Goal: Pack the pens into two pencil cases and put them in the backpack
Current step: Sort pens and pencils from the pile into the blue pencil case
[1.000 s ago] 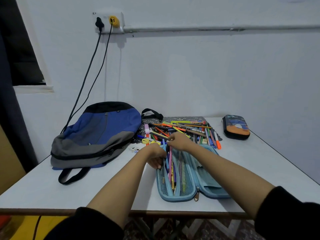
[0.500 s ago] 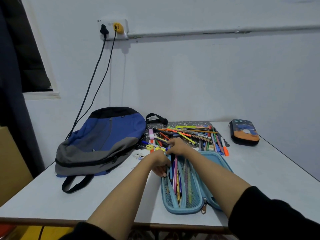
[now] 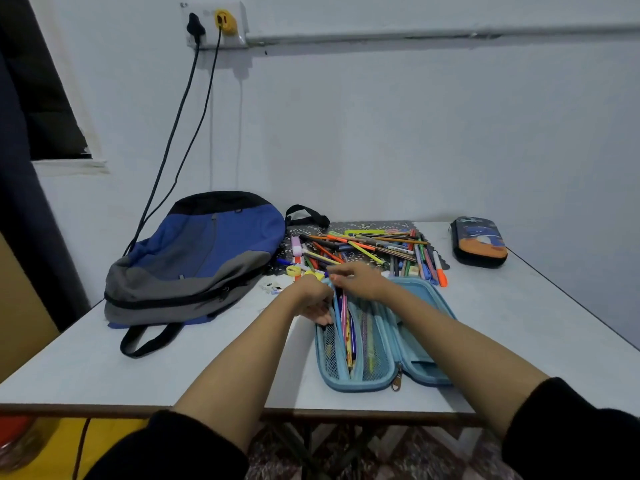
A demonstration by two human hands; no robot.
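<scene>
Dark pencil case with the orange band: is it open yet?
No, the dark pencil case lies closed at the far right of the table.

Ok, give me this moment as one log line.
step: packing | left hand grips light blue pencil case, open | right hand pinches pens inside it | pen pile loose beyond | dark pencil case closed, far right | backpack lying left

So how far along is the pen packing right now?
Early on. Done: a few pens sit in the open blue pencil case. In hand: the left hand grips its edge while the right hand works at its far end. Left: the loose pens piled behind it, the dark pencil case, closed and untouched, and the backpack, which holds neither case.
</scene>
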